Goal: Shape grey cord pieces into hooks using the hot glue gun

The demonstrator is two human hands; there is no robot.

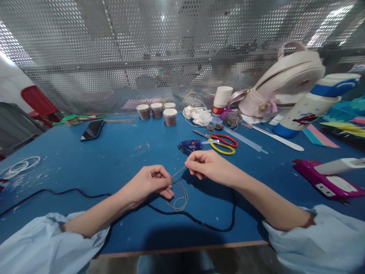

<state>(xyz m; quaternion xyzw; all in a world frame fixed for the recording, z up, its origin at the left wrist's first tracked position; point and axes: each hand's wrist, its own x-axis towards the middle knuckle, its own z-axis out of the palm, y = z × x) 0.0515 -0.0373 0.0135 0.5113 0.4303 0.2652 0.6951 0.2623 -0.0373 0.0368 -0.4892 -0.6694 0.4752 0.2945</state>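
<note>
A thin grey cord [186, 198] hangs in loose loops over the blue table, between and below my hands. My left hand [156, 180] pinches it between thumb and fingertips. A short stretch runs taut up to my right hand [203, 164], whose thumb and forefinger are closed on the cord's end. Just beyond the right hand lie a blue glue gun [190, 145] with a clear glue stick in its back and a pair of scissors [225, 141] with one red and one yellow handle.
Several wrapped paper cups [170, 117] stand at the back, near stacked cups [222, 99] and grey yarn [233, 120]. A phone [92, 130] lies left. A black cable [196, 220] crosses the front. On the right are a bottle [308, 108], a backpack [282, 82] and a purple device [325, 182].
</note>
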